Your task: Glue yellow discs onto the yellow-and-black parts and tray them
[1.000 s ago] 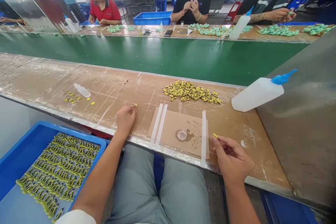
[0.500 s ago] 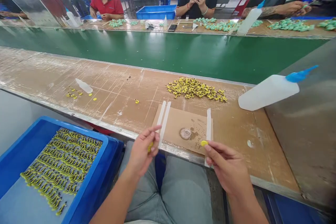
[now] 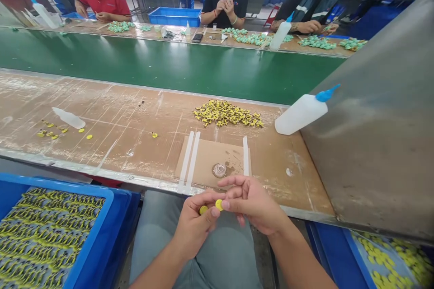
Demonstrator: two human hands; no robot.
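Note:
Above my lap, just off the table's front edge, my two hands meet. My left hand [image 3: 198,221] is closed around a yellow disc [image 3: 203,210] that shows between its fingers. In my right hand [image 3: 249,203], thumb and fingers pinch another yellow disc [image 3: 219,205], held against the left fingertips. Whether a smaller part sits between the hands is hidden. Beyond them, a small round dish [image 3: 219,170] rests on a cardboard sheet [image 3: 203,158] with white strips. Farther back lies a pile of small yellow and dark pieces [image 3: 225,114].
A white bottle with a blue nozzle [image 3: 301,114] leans at the right by a metal panel [image 3: 379,135]. Blue bins stand left [image 3: 110,207] and right [image 3: 349,244] of my legs. Several people sit beyond the green belt [image 3: 162,65].
My hands have come together, the right one bringing its yellow disc to the left fingers. The view has turned rightward, showing a bin of yellow discs at the lower right.

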